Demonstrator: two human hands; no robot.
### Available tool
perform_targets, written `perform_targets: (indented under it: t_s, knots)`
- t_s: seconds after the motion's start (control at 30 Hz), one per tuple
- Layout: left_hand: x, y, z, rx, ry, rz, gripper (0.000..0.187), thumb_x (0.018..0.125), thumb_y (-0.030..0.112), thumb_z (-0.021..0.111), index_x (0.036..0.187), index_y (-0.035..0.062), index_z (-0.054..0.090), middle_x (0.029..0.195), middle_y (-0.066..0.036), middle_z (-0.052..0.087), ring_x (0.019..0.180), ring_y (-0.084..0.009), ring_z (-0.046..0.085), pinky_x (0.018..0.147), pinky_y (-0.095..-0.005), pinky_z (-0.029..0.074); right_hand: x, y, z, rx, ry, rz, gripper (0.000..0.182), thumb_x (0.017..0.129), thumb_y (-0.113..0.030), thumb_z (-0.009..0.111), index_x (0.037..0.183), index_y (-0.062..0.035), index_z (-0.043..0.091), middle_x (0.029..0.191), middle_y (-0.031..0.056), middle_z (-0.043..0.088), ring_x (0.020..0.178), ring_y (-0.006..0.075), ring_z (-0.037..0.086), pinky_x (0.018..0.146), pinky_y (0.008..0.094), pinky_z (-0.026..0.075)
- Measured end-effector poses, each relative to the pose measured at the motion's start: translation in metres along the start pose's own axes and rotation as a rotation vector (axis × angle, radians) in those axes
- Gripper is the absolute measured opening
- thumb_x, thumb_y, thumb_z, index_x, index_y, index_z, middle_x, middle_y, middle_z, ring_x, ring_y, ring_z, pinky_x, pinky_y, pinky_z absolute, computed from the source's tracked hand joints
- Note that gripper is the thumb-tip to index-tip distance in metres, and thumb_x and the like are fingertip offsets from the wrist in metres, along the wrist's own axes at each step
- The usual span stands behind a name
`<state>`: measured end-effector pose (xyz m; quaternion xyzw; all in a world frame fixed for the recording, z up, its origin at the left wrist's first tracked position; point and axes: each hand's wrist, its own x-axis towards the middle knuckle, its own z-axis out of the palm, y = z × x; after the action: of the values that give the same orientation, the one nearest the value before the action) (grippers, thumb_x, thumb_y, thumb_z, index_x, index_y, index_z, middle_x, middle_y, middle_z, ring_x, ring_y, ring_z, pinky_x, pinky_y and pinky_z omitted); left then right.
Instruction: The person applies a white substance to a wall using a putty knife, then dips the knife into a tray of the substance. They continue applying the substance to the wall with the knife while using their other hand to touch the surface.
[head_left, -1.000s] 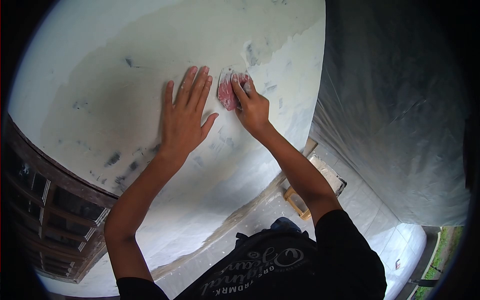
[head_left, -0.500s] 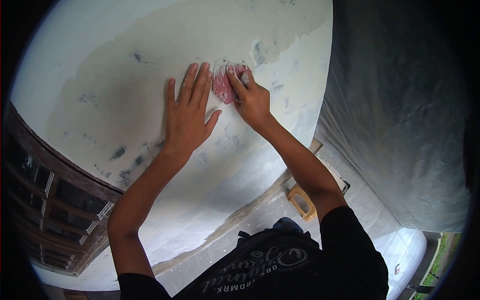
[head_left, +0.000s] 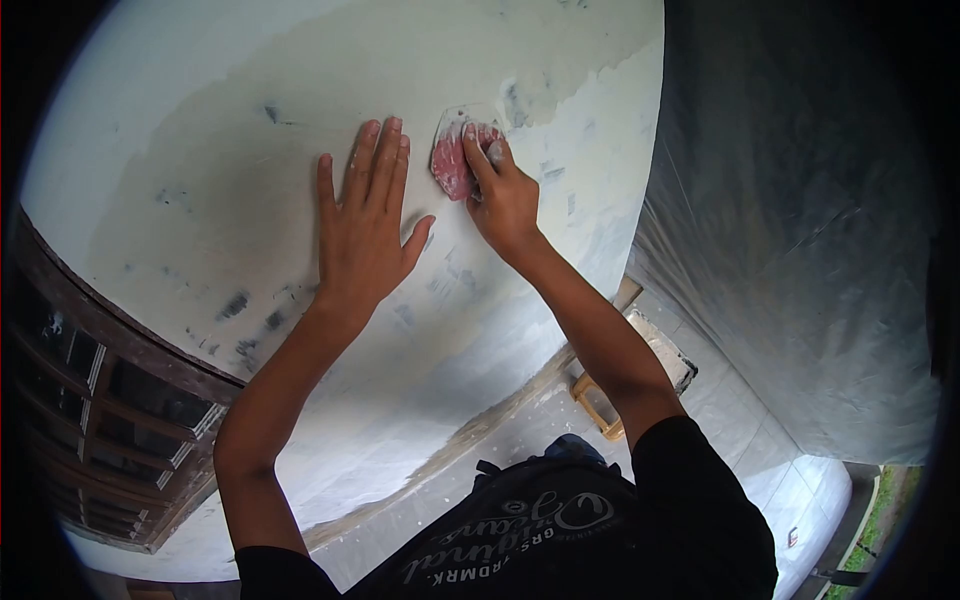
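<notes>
My right hand (head_left: 507,205) is wrapped round a red putty scraper (head_left: 453,165) smeared with white paste. The scraper's broad pale edge points up and sits against the white wall (head_left: 300,60). To the left, my left hand (head_left: 362,230) lies against the same wall with its fingers stretched out and the thumb apart, holding nothing. Around both hands the wall has a darker, damp-looking grey patch and scattered dark marks. White residue dots my fingertips.
A brown framed window (head_left: 120,400) borders the wall at lower left. Translucent plastic sheeting (head_left: 800,230) hangs on the right. Below are a tan plastic stool (head_left: 597,408), partly behind my right arm, and a grey tiled floor (head_left: 720,390).
My left hand has slid a little to the left along the wall. The scraper in my right hand has shifted slightly up and to the right.
</notes>
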<state>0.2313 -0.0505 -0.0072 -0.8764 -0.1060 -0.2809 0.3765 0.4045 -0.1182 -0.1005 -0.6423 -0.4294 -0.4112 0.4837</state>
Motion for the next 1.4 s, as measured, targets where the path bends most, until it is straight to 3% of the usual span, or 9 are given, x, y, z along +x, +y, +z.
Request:
perform_targets:
  t_s: [0.2,0.47,0.73,0.83,1.0,1.07,1.17,1.3,1.4]
  knots:
    - [-0.002,0.001,0.003,0.031,-0.030,0.005,0.077,0.091,0.051,0.051,0.148,0.0035,0.032,0.160,-0.008,0.018,0.148,-0.0236,0.013,0.113,-0.0595,0.018,-0.095,0.007,-0.001,-0.014,-0.210,0.012,0.078,0.056,-0.001,0.076,0.131,-0.0117,0.057,0.117,0.0236,0.057,0.063,0.0301,0.064,0.057,0.0365,0.055]
    - [0.003,0.006,-0.002,0.041,-0.022,0.013,0.077,0.091,0.052,0.050,0.148,0.0039,0.032,0.160,-0.007,0.018,0.149,-0.0233,0.012,0.114,-0.0593,0.017,0.013,0.003,-0.015,0.031,0.000,0.012,0.074,0.058,-0.001,0.076,0.129,-0.0119,0.058,0.113,0.0228,0.059,0.067,0.0310,0.065,0.058,0.0361,0.055]
    - [-0.006,0.002,0.000,0.047,-0.066,-0.028,0.077,0.091,0.053,0.050,0.148,0.0030,0.033,0.160,-0.009,0.018,0.149,-0.0240,0.012,0.114,-0.0595,0.016,-0.090,0.004,0.000,0.029,-0.177,0.000,0.076,0.059,0.002,0.073,0.132,-0.0124,0.056,0.113,0.0210,0.058,0.066,0.0291,0.065,0.056,0.0358,0.054]
    - [-0.005,0.002,0.000,0.033,-0.055,-0.030,0.078,0.091,0.053,0.051,0.148,0.0023,0.033,0.160,-0.009,0.018,0.149,-0.0241,0.012,0.114,-0.0599,0.016,-0.080,0.003,-0.007,0.160,-0.055,-0.011,0.077,0.060,0.002,0.073,0.134,-0.0124,0.055,0.112,0.0219,0.059,0.068,0.0299,0.065,0.057,0.0360,0.054]
    - [-0.005,0.002,-0.005,0.003,-0.044,-0.026,0.080,0.090,0.053,0.052,0.148,0.0013,0.032,0.160,-0.010,0.018,0.149,-0.0244,0.012,0.113,-0.0606,0.017,0.017,-0.008,-0.012,-0.003,-0.017,0.042,0.073,0.059,0.001,0.074,0.129,-0.0117,0.058,0.114,0.0234,0.059,0.068,0.0308,0.066,0.058,0.0365,0.055]
    - [-0.005,0.002,-0.009,0.066,-0.083,-0.044,0.080,0.088,0.059,0.050,0.148,0.0065,0.035,0.160,-0.008,0.017,0.149,-0.0228,0.012,0.117,-0.0570,0.008,0.007,-0.009,-0.003,-0.004,-0.021,-0.005,0.071,0.060,0.001,0.073,0.129,-0.0116,0.058,0.113,0.0230,0.059,0.067,0.0307,0.066,0.057,0.0365,0.055]
    - [-0.005,-0.003,-0.010,-0.008,-0.064,-0.019,0.085,0.087,0.055,0.055,0.148,0.0006,0.031,0.160,-0.012,0.017,0.149,-0.0249,0.011,0.112,-0.0622,0.016,-0.038,-0.006,0.005,-0.008,-0.104,-0.057,0.069,0.064,0.002,0.070,0.130,-0.0122,0.057,0.110,0.0226,0.058,0.063,0.0297,0.065,0.056,0.0370,0.055]
    - [-0.004,-0.001,-0.006,-0.037,-0.042,-0.021,0.087,0.085,0.056,0.056,0.148,0.0004,0.031,0.160,-0.012,0.017,0.149,-0.0254,0.011,0.112,-0.0627,0.014,-0.091,0.002,-0.004,0.034,-0.193,0.004,0.076,0.061,0.000,0.074,0.133,-0.0129,0.055,0.113,0.0224,0.057,0.064,0.0299,0.066,0.056,0.0369,0.055]
    - [0.001,0.002,-0.009,-0.062,-0.024,-0.029,0.088,0.085,0.056,0.058,0.148,0.0001,0.031,0.160,-0.012,0.016,0.149,-0.0264,0.011,0.113,-0.0632,0.011,-0.063,0.004,-0.015,0.098,-0.132,0.025,0.079,0.058,-0.001,0.076,0.133,-0.0131,0.055,0.115,0.0228,0.057,0.068,0.0302,0.066,0.058,0.0363,0.055]
